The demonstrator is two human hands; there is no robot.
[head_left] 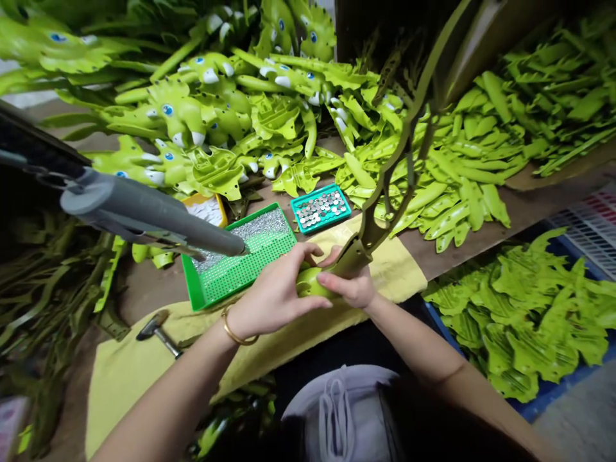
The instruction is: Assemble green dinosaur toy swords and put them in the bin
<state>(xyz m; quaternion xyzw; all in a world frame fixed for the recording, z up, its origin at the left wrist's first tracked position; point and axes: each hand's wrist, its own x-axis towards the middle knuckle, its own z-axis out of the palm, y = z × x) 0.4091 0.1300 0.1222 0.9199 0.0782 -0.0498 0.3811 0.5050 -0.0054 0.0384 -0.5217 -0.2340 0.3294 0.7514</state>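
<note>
Both of my hands are on one long toy piece, held over a yellow cloth (pixel 389 269). It has a bright green plastic end (pixel 308 282) and a long olive-brown plastic part (pixel 353 256) that reaches up and to the right. My left hand (pixel 274 285), with a gold bangle at the wrist, wraps its fingers and thumb round the green end. My right hand (pixel 353 289) grips where green meets olive, its thumb pressed on top. Part of the green end is hidden under my fingers. To the left, a hammer (pixel 161 333) lies on the cloth.
A green perforated tray (pixel 250 263) holds small metal screws. Beside it are a teal tray (pixel 320 224) of silver discs and a yellow tray (pixel 221 208). A grey power screwdriver (pixel 154 212) hangs at left. Green dinosaur heads (pixel 178 115) and shell parts (pixel 462 179) pile behind; a blue crate (pixel 534 407) stands right.
</note>
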